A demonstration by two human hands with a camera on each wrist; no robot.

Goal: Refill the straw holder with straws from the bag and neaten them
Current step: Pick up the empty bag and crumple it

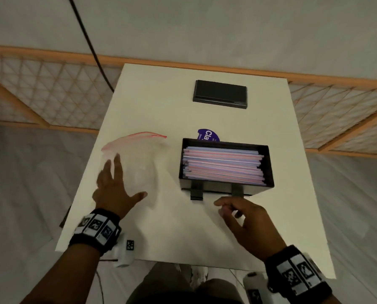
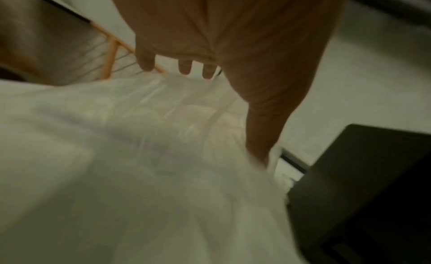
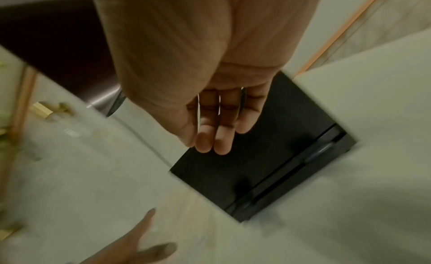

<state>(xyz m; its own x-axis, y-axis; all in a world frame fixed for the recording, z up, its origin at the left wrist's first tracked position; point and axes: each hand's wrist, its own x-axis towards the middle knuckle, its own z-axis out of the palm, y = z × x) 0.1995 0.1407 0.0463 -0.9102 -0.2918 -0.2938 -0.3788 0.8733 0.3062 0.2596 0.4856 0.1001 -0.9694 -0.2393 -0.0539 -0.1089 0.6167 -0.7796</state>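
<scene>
The black straw holder [image 1: 270, 165] stands on the right of the white table [image 1: 183, 233], filled with a level stack of pink and lavender straws [image 1: 222, 165]. To its left lies a clear zip bag [image 1: 143, 154] with a red seal; it looks empty. My left hand [image 1: 115, 187] lies flat with fingers spread on the bag's near left part. The left wrist view shows the bag [image 2: 140, 139] under the left hand's fingertips [image 2: 185, 67]. My right hand [image 1: 244, 213] hovers just in front of the holder, fingers loosely curled, holding nothing. In the right wrist view the holder's front [image 3: 268, 166] is beyond the right hand's fingers [image 3: 217, 131].
A flat black lid [image 1: 220, 94] lies at the back of the table. A purple round label [image 1: 208, 135] shows behind the holder. A black cable [image 1: 89, 42] hangs at the back left. A lattice screen [image 1: 51, 91] stands beyond the table.
</scene>
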